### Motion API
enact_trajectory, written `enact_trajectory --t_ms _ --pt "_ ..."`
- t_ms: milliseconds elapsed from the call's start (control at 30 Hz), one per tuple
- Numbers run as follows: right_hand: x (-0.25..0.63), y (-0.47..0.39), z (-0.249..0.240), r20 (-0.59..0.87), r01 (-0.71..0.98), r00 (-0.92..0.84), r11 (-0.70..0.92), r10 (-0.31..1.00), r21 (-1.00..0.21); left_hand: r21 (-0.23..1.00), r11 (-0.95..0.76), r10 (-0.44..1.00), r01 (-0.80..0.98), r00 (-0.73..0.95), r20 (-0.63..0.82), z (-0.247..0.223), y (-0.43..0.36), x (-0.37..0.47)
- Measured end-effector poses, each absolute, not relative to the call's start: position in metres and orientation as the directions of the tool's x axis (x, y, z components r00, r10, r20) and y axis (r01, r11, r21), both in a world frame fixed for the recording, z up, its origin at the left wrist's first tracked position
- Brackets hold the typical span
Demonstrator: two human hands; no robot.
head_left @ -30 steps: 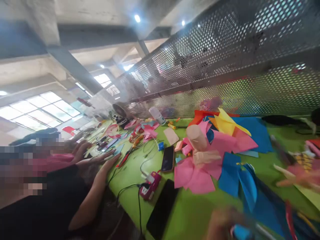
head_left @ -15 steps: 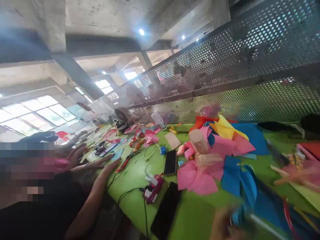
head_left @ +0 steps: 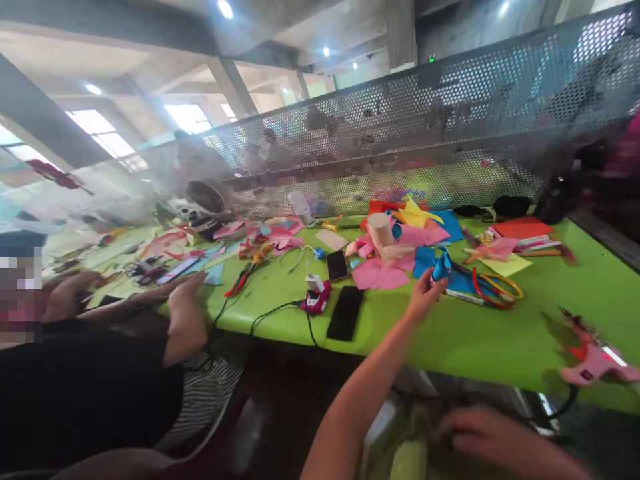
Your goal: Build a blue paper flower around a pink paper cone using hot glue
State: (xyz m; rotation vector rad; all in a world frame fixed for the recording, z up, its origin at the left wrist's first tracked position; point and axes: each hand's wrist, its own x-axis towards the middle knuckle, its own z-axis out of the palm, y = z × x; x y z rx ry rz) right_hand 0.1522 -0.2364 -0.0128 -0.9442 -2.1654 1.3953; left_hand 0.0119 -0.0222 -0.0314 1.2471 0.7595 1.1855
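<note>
On green table (head_left: 480, 340) | left hand (head_left: 424, 298) pinches blue paper (head_left: 441, 265) | right hand (head_left: 493, 440) lowered, grip unclear | no legible writing

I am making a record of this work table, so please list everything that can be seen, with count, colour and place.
table: one, green, across the middle
paper sheets: many, pink, blue, yellow, red, table centre
phones: two, black, near front edge
glue gun: one, pink, right front
small device: one, magenta, cabled, beside phones
mesh screen: one, grey, behind table
co-worker's arm: one, left side
left hand: pinching blue paper piece
right hand: below table edge, blurred
</note>
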Motion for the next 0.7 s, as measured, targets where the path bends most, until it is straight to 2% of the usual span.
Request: enact_trajectory --t_ms 67,133,167,267,500,700 --pt "0.174 -0.215 -0.004 0.045 0.294 -0.587 0.265 0.808 -0.918 0.964 -0.110 0.941 -0.241 0.286 0.179 -0.035 -0.021 0.013" --pt "0.199 -0.191 0.010 0.150 0.341 -0.302 0.253 0.941 -0.905 0.963 -0.124 0.934 -0.238 0.300 0.194 -0.036 -0.022 0.014" --pt "0.209 -0.177 0.017 0.223 0.374 -0.161 0.268 0.962 -0.888 0.963 -0.126 0.931 -0.240 0.305 0.198 -0.035 -0.023 0.015" --pt "0.224 -0.132 0.033 0.324 0.428 0.010 0.288 0.946 -0.856 0.963 -0.111 0.922 -0.246 0.336 0.192 -0.033 -0.027 0.017" --pt "0.205 -0.059 0.020 0.287 0.403 -0.066 0.288 0.956 -0.869 0.963 -0.002 0.910 -0.270 0.398 0.113 -0.027 -0.031 0.017" --pt "0.202 -0.046 0.020 0.352 0.443 -0.124 0.369 0.928 -0.817 0.956 0.071 0.911 -0.284 0.410 0.054 -0.024 -0.035 0.015"
